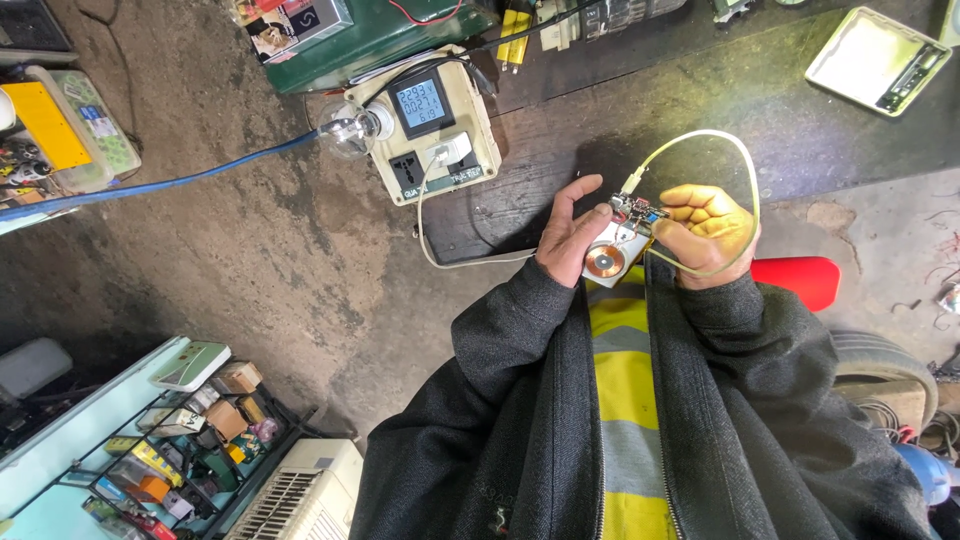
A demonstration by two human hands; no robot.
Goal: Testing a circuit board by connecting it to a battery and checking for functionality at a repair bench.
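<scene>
My left hand point(567, 232) holds a small white device point(612, 258) with a round copper coil on its face. My right hand point(708, 232) grips a small circuit board point(634, 210) at the device's top edge. A pale cable point(748, 185) loops from the board over my right hand and runs back to a cream power meter box point(440, 125) with a lit digital display, standing on the dark workbench point(700, 90). Both sleeves are dark, over a yellow vest.
A clear bulb point(348, 128) with a blue cable sits left of the meter box. A white scale point(878, 58) lies at the bench's far right. A red stool point(798, 278) is beside me. A rack of small boxes point(190, 430) and a white appliance point(300, 495) stand on the floor.
</scene>
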